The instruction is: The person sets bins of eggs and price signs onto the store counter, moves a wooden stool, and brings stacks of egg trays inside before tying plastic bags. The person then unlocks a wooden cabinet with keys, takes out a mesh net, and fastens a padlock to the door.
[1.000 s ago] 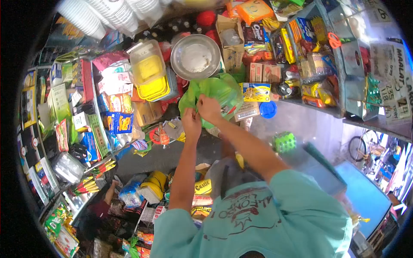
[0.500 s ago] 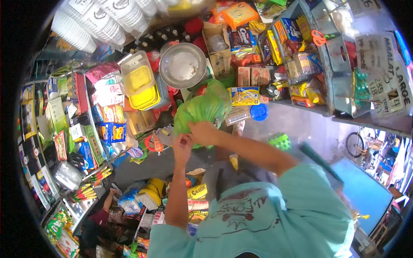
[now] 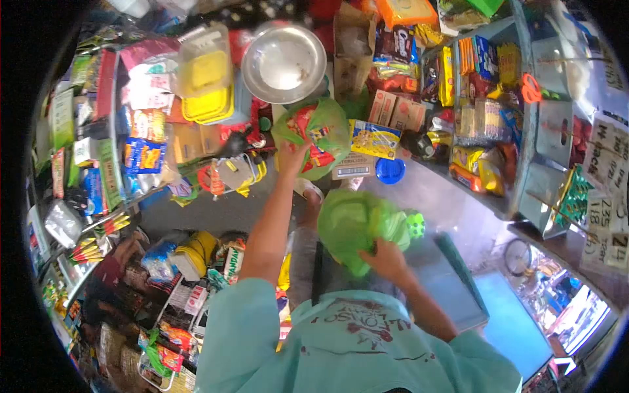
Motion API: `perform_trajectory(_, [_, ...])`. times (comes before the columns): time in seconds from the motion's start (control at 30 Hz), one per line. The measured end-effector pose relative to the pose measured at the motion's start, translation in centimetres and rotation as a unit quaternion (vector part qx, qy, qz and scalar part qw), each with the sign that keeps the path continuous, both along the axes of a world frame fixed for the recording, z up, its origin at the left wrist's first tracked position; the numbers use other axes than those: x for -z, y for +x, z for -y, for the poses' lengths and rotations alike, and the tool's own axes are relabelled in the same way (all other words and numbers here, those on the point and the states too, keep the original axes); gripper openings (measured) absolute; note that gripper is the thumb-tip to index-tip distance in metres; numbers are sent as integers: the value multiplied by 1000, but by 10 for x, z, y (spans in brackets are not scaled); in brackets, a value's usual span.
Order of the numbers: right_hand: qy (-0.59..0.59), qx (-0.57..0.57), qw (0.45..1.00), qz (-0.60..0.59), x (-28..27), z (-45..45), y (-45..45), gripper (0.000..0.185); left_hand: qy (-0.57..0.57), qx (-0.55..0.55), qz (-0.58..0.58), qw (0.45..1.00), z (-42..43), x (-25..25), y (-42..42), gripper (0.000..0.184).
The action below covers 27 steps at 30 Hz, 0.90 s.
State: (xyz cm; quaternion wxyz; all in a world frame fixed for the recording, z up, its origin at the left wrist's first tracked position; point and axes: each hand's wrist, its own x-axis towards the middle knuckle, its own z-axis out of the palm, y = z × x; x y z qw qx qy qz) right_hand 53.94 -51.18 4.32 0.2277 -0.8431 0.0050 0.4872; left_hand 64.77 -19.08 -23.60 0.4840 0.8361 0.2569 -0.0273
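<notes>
My left hand [image 3: 293,158] grips the rim of a green plastic bag [image 3: 337,134]. The bag is open at the top, and red packets [image 3: 319,160] show inside. Closer to my body, my right hand [image 3: 388,261] is closed on a second green plastic bag [image 3: 354,226]. That one is puffed out and blurred by motion, and I cannot make out anything inside it. A metal basin [image 3: 284,65] sits just beyond the first bag. To the right of the bag lies a yellow and blue box [image 3: 375,139].
Yellow tubs [image 3: 208,85] stand at the back left, beside shelves of packets. A blue round lid [image 3: 390,171] lies right of centre. On the right is a grey rack [image 3: 524,131] with orange scissors [image 3: 531,88] hanging on it. A person [image 3: 121,262] is at the lower left.
My hands were together at the top of a bunched green bag. They have moved apart: the left holds an open bag showing red packets, the right holds another green bag nearer my body.
</notes>
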Motion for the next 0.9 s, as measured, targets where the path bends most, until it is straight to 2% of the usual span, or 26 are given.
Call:
perform_trajectory(0.07, [-31,71,997,31,17,20,-7,53,-17,-80,-64,995,36,22,16,64])
perform_trajectory(0.13, [-46,104,992,49,22,45,-6,54,63,-107,-295,947,64,-29,43,67])
perform_trajectory(0.23, [-88,129,987,43,29,94,-21,54,145,-168,-175,959,73,-5,22,58])
perform_trajectory(0.33, [-107,152,982,43,40,130,-38,55,208,-166,-196,944,79,-25,18,50])
perform_trajectory(0.37, [-113,165,979,47,42,139,-42,56,197,-160,-199,947,77,-34,19,49])
perform_trajectory(0.43, [-140,165,976,20,40,152,-50,61,170,-141,-208,953,68,-46,17,50])
perform_trajectory(0.5, [-149,187,971,16,40,161,-68,62,183,-19,-303,935,54,-38,21,54])
perform_trajectory(0.53, [-166,189,968,8,40,165,-75,61,192,44,-347,917,41,-24,21,55])
perform_trajectory(0.6, [-201,216,956,-11,36,172,-95,60,141,113,-419,890,7,36,18,69])
perform_trajectory(0.67, [-173,261,948,57,45,190,-130,57,253,182,-291,905,16,-9,20,68])
perform_trajectory(0.7, [-188,297,936,28,48,199,-141,60,261,174,-220,923,5,-4,16,60])
perform_trajectory(0.73, [-160,309,937,36,46,207,-152,64,131,70,-408,901,-30,37,17,53])
perform_trajectory(0.77, [-137,351,923,71,30,207,-153,66,24,104,-204,973,-49,40,-3,43])
perform_trajectory(0.8, [-143,343,922,104,31,215,-163,65,-44,1,-205,978,-38,12,-3,25])
perform_trajectory(0.83, [-156,360,911,125,34,219,-172,63,-113,-102,-211,965,-27,-16,-9,22])
perform_trajectory(0.9, [-179,379,897,143,30,232,-190,58,-34,-48,-289,956,-46,-43,-10,15])
